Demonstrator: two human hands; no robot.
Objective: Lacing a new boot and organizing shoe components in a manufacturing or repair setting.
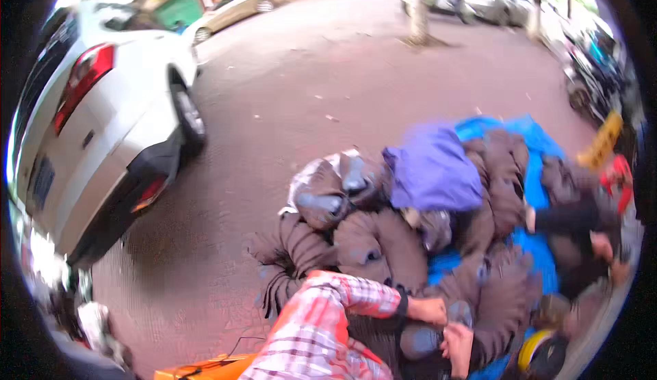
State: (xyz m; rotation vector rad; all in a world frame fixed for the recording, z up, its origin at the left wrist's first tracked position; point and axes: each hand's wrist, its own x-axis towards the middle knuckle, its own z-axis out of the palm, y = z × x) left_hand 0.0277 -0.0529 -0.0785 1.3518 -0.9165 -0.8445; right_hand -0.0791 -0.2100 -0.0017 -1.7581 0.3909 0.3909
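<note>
My left hand [428, 310] comes in from a red-and-white plaid sleeve [308, 325] with a dark cuff. Its fingers are curled closed. Close beside it, my right hand [457, 344] is closed too, fingers bent inward. Whatever lies between them is too small and blurred to make out. Below and around both hands are dark brown-grey cloth pieces with blue-grey patches [421, 341]. A fanned stack of the same dark pieces [506, 298] lies just right of my hands, and a rounded bundle [383, 250] sits beyond them.
A blue sheet [540, 243] lies under the piles, with a purple cloth [434, 168] on top. At right, another person's dark sleeve [568, 219] reaches over the piles. A yellow-and-black round object [537, 352] is near. A white car [130, 106] stands left; parked motorbikes [595, 72] line the right.
</note>
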